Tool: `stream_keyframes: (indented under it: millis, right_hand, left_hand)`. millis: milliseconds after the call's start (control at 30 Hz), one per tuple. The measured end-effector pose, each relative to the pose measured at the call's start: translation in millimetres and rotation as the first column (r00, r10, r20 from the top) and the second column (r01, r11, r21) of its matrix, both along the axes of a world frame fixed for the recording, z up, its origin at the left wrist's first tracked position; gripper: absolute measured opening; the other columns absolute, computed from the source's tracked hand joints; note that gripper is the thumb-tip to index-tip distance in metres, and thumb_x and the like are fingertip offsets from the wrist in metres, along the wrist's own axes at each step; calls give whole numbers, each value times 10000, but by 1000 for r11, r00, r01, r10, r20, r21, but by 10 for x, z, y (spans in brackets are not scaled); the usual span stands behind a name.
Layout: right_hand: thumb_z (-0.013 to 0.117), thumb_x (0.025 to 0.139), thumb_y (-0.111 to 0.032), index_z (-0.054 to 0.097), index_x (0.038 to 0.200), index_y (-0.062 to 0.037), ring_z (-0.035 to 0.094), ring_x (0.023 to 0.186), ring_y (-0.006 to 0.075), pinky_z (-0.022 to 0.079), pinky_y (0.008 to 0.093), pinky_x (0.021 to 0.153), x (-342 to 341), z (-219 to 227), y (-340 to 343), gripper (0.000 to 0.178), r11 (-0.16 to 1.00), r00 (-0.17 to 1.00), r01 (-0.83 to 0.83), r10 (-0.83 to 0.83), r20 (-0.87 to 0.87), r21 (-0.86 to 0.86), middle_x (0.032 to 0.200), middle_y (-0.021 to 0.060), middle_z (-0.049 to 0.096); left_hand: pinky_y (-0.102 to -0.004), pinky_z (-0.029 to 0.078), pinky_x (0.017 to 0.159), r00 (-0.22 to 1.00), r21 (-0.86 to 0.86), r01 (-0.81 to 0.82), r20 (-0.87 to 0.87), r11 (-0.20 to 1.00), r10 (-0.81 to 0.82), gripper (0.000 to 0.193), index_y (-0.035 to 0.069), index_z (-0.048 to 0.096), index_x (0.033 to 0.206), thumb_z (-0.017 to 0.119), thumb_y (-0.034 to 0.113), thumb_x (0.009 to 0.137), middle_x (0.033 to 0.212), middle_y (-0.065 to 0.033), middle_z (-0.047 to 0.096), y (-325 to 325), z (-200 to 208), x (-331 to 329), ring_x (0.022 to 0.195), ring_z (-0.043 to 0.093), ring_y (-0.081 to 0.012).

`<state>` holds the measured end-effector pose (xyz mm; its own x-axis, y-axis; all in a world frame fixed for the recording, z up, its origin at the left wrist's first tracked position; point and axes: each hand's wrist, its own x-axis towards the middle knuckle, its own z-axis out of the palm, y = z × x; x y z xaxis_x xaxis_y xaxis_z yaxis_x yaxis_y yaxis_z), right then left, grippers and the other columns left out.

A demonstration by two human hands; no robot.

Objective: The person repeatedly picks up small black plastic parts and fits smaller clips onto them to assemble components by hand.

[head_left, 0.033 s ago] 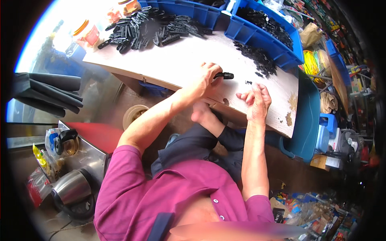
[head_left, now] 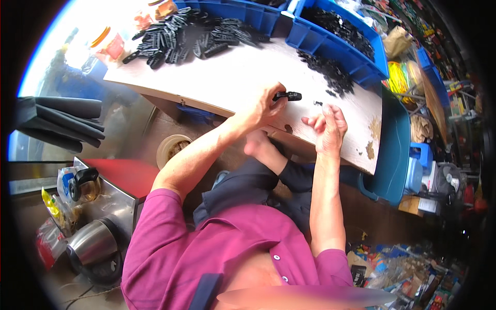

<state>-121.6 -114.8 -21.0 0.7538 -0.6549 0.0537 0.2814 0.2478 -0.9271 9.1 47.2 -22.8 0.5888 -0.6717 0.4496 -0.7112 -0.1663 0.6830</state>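
My left hand (head_left: 267, 106) is closed around a black elongated plastic piece (head_left: 294, 96), whose end sticks out to the right past the fingers. Just to its right, my right hand (head_left: 331, 126) is raised over the table with thumb and forefinger pinched together. At those fingertips shows a small black plastic part (head_left: 318, 103), apart from the longer piece. Its exact shape is too small to make out. Similar long black pieces (head_left: 170, 44) lie heaped at the table's far left. Small black parts (head_left: 331, 75) are scattered beyond my right hand.
Blue bins (head_left: 336, 49) stand along the far side of the white worktable (head_left: 232, 77), one full of small black parts. A teal tub (head_left: 392, 155) adjoins the table's right end. On the left are a metal kettle (head_left: 93, 242) and a round bucket (head_left: 164, 151) on the floor.
The view has shifted very slightly. Both hands keep their grips, and the forefinger of my left hand appears drawn in a little.
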Motion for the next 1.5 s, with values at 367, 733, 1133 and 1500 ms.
stream_keyframes:
  millis: [367,733,1133,1500]
  right_hand:
    - [706,848,-127,655,915,-40,499,527,84,556,295,558,-54,44,21,121,995,998,14,-21,66,102,733,13,616]
    - [757,814,-147,678,883,-41,437,494,37,413,200,499,-66,-26,-77,149,999,999,-15,17,-51,34,682,-13,615]
    - [675,886,-253,639,869,-43,365,425,28,355,187,421,-11,111,-63,214,987,949,-153,131,-285,-54,589,-40,507]
    - [645,876,-225,629,769,-70,404,447,48,352,233,382,-19,2,-50,189,983,987,18,-47,-154,-183,651,-50,528]
  left_hand:
    - [-206,479,517,314,-446,57,-841,893,-440,262,55,574,1070,685,167,862,767,-22,623,-361,136,-463,600,566,-54]
    - [-208,477,566,277,-427,-17,-871,904,-407,232,30,617,1025,675,162,843,763,-10,634,-455,150,-473,611,578,-62]
    - [-205,499,576,252,-414,-242,-900,877,-356,136,40,626,909,647,169,868,727,-8,599,-476,130,-508,589,562,-69]
    - [-197,480,614,204,-456,-98,-879,885,-431,149,40,641,948,624,169,875,791,-3,615,-541,108,-484,613,554,-64]
